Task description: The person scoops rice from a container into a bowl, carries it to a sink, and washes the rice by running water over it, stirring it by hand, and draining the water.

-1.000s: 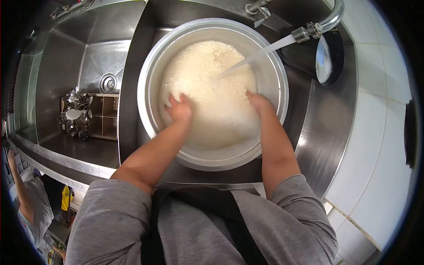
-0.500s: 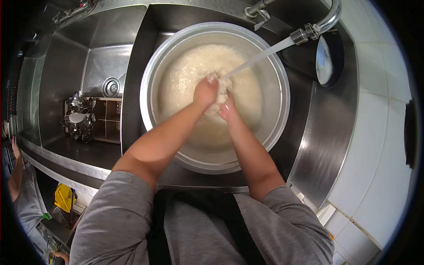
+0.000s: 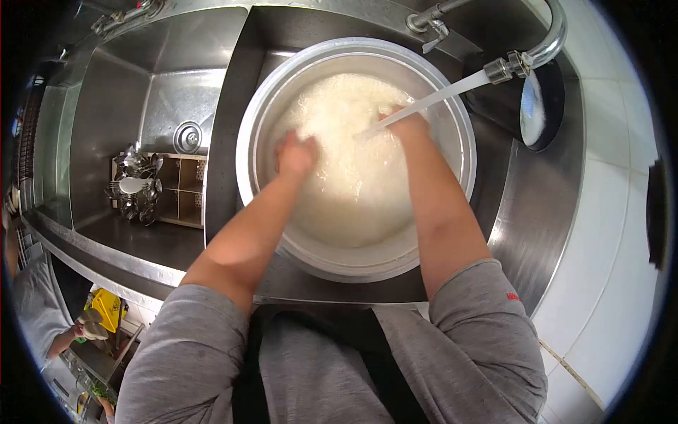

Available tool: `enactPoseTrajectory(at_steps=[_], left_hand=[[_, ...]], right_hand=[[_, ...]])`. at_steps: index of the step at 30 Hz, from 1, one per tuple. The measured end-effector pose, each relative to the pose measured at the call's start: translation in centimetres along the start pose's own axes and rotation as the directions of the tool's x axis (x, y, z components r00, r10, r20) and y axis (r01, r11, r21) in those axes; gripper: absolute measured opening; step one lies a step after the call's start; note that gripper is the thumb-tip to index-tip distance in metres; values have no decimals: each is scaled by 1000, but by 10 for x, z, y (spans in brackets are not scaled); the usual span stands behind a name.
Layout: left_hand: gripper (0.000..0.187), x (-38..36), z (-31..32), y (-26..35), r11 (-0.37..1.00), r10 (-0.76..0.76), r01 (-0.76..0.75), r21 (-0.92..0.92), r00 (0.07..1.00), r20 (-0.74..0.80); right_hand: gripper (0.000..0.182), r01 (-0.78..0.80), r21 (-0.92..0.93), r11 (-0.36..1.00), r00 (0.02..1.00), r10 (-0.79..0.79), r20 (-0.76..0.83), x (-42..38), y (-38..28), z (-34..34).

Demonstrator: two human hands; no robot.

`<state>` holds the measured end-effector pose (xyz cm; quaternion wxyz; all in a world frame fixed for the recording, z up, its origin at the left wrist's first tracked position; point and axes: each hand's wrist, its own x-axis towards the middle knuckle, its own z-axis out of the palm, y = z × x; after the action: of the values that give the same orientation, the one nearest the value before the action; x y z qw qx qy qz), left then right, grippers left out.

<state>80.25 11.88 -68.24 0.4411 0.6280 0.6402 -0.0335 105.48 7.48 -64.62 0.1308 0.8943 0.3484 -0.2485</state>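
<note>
A large round metal pot (image 3: 248,169) stands in the sink, holding cloudy water and pale rice (image 3: 346,106). My left hand (image 3: 296,155) dips into the water at the pot's left side, its fingers apart and partly under the surface. At the right side, my right hand (image 3: 408,126) reaches in with its fingers stretched toward the middle; the fingertips are hidden by water. No rice is visibly gripped in either hand. A stream of water (image 3: 431,97) runs from the faucet (image 3: 508,67) past my right hand into the pot.
To the left, another sink basin (image 3: 176,92) holds a divided rack (image 3: 180,191) with several spoons and forks (image 3: 135,185). A dark pan (image 3: 554,106) stands beyond the pot at right, near the tiled wall (image 3: 611,219). Another person's hand (image 3: 76,331) shows at lower left.
My hands were together at the pot's middle with a clump of rice between them. They have moved apart, left and right, and the clump is let go. The other person's arm has moved lower.
</note>
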Motion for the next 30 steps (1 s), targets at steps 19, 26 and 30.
enactPoseTrajectory(at_steps=[19, 26, 30], left_hand=[[55, -42, 65, 8, 913, 149, 1, -408, 930, 336], [47, -5, 1, 79, 825, 492, -491, 280, 868, 72], [55, 29, -3, 58, 850, 426, -402, 339, 905, 6]], right_hand=[[47, 663, 116, 740, 626, -632, 456, -93, 42, 156], [50, 600, 106, 793, 800, -595, -74, -72, -74, 110], [52, 310, 51, 949, 930, -314, 191, -12, -69, 58]])
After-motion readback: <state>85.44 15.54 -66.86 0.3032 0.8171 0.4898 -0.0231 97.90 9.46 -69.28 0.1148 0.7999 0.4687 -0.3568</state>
